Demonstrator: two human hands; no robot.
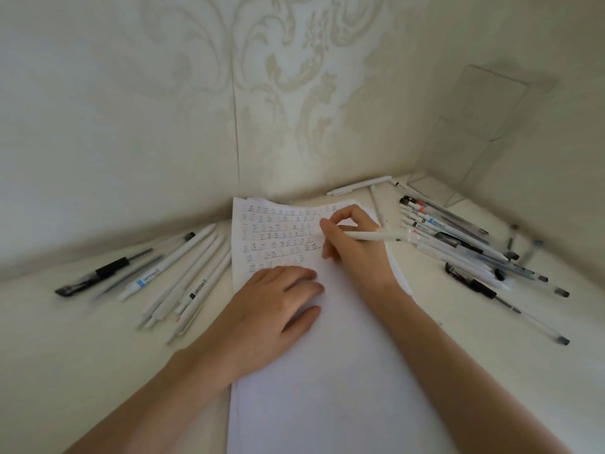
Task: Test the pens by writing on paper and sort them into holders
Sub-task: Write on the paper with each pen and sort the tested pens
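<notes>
Paper [327, 371] runs from the near edge to the far wall, pressed flat by the left hand [271, 309], its fingers [294, 276] straight. Right hand [357, 253] pinches a white pen [376, 236] lying left-right, tip leftward at the written rows, tail toward the right pile [458, 247].

paper [327, 355]: the upper part carried handwritten rows of a single character, 正, repeated across the sheet. most copies were in dark ink, some faint and reddish. the lowest rows ran shorter. the right ends of the middle rows were hidden behind the right hand [353, 247].

blue-label pen [144, 281], left side: a blue patch with a line of dark print along the barrel, too small to read.

black-band pen [196, 290], left side: short printed line, unreadable.

right pile [432, 222]: red, blue and black label patches with print on several barrels, blurred, not legible.

held pen [376, 236]: small dark marks near its far end, unreadable.
</notes>
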